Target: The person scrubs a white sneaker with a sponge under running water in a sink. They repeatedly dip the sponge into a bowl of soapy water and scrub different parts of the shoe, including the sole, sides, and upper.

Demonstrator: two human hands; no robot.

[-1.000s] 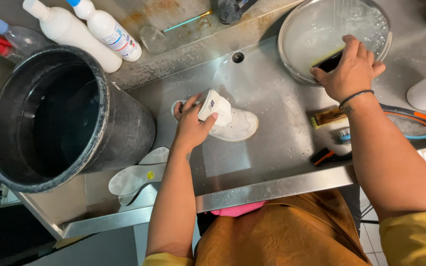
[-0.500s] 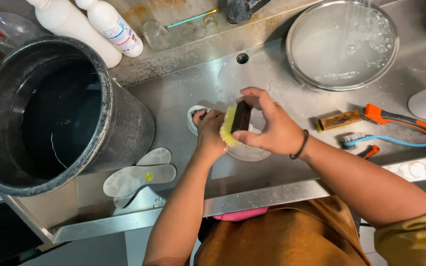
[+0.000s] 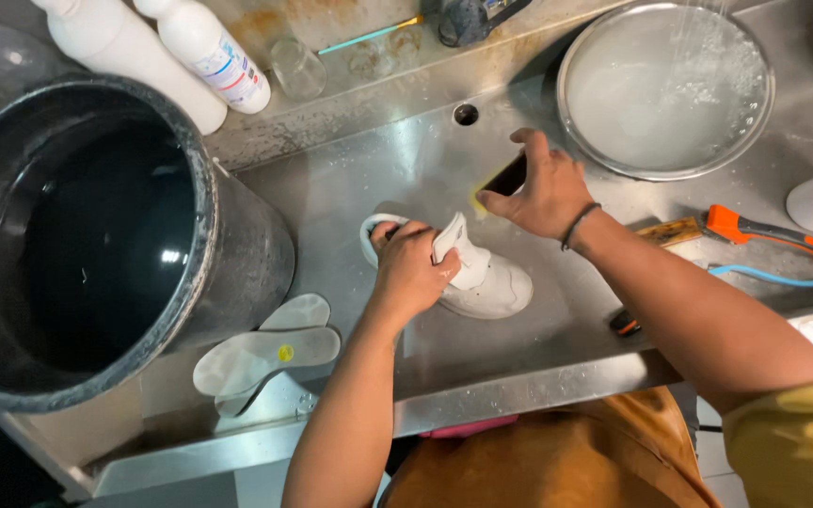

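Head view: in a steel sink (image 3: 359, 179), the left hand (image 3: 409, 273) clasps a white sneaker (image 3: 486, 282) by its collar. The right hand (image 3: 546, 193) pinches a yellow sponge (image 3: 503, 179) just above it. Scrubbing step; the sponge must meet the shoe.

A shoe-cleaning workstation, likely a small repair or laundry workshop: a stained stainless-steel sink (image 3: 378, 179) held a white sneaker (image 3: 482, 282), loose insoles (image 3: 265, 357), a large black bucket of water (image 3: 96, 235), a soapy metal basin (image 3: 665, 89), white cleaner bottles (image 3: 209, 52) and orange-handled tools (image 3: 764, 233).
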